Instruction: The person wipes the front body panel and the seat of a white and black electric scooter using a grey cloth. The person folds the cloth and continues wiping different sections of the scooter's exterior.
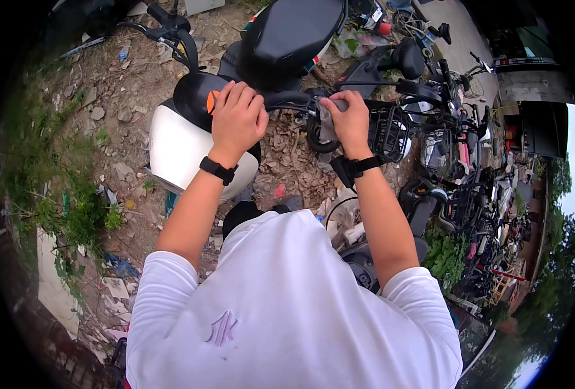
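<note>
My left hand point(238, 116) lies with bent fingers over the right edge of a scooter's black dash cover point(190, 99), beside its orange oval mark point(212, 102). Below that cover bulges the scooter's white front panel point(195, 148). A grey cloth point(326, 121) is pinched between the thumb and fingers of my right hand point(349, 114), at the outer end of the scooter's curved handlebar point(287, 98). Part of the cloth hangs down from the fingers. Beyond both hands is the black scooter seat point(292, 39). The opposite handlebar point(185, 46) points away at the upper left.
Close by my right wrist stands a black wire basket point(389, 133) on another bike. Many parked two-wheelers point(462, 160) crowd the right side. Dry leaves point(287, 150) and rubble cover the ground. Weeds point(85, 209) grow on the left; a pale board point(56, 287) lies lower left.
</note>
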A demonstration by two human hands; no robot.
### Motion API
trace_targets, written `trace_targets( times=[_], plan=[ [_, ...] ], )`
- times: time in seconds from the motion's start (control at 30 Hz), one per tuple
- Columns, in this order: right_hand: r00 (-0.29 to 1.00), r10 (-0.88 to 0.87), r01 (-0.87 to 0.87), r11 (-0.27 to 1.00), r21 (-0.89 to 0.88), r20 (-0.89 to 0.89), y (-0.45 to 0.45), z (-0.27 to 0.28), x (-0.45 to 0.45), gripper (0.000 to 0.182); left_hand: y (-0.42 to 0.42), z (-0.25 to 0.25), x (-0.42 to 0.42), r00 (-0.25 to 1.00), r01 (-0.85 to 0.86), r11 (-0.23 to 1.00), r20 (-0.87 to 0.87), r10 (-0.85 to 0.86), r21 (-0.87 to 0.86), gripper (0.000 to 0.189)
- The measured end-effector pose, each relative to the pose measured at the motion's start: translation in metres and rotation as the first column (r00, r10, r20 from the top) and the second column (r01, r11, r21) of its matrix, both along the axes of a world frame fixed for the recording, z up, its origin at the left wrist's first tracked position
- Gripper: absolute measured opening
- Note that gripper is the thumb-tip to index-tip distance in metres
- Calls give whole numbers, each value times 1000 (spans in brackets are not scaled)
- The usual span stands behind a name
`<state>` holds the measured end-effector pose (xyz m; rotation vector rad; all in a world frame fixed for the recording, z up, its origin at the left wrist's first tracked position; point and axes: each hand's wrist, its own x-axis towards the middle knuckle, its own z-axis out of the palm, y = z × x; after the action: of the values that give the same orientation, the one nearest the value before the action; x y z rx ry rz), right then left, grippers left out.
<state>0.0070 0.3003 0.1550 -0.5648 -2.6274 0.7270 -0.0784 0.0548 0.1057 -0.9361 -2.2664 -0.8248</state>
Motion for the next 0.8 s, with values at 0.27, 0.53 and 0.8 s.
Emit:
trace_targets(
  times=[0.27,0.53,0.8],
  plan=[
    [974,28,-20,999,35,-227,13,2,15,20,3,-1,0,1000,-8,1000,3,8,27,10],
    [973,22,-31,999,33,229,58,-7,15,22,3,-1,0,1000,-26,999,-11,26,-21,11],
    [900,419,-396,900,182,-117,17,-2,19,28,8,1,2,998,-68,997,3,68,-43,12]
  ],
)
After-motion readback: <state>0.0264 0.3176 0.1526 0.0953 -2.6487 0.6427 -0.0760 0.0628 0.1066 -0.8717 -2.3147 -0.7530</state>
